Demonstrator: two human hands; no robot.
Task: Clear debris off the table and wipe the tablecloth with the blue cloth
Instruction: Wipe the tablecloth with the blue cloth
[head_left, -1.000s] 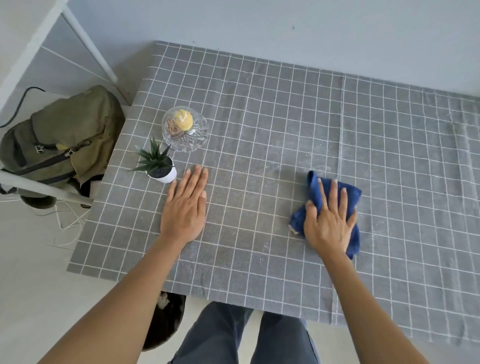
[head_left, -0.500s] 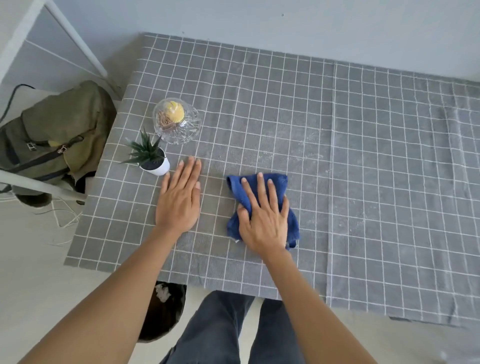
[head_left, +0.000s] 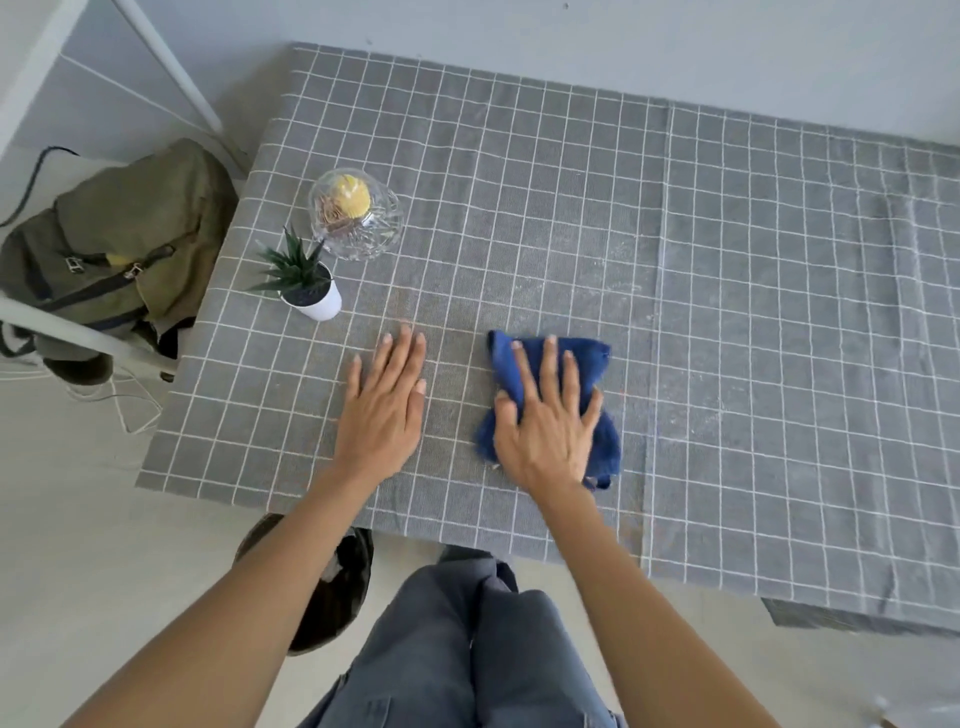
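Right hand (head_left: 545, 431) flat, fingers spread, pressing blue cloth (head_left: 602, 447) on checked tablecloth (head_left: 727, 312); left hand (head_left: 382, 410) beside it, flat, released, grasping nothing.

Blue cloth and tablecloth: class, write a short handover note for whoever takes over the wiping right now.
Right hand: flat, pressing the blue cloth onto the tablecloth.
Left hand: flat on the tablecloth, holding nothing.
Plant pot and glass dish stand at the far left.
Done: no large debris visible.
Left: pale dusty streaks remain to the right; wipe there.
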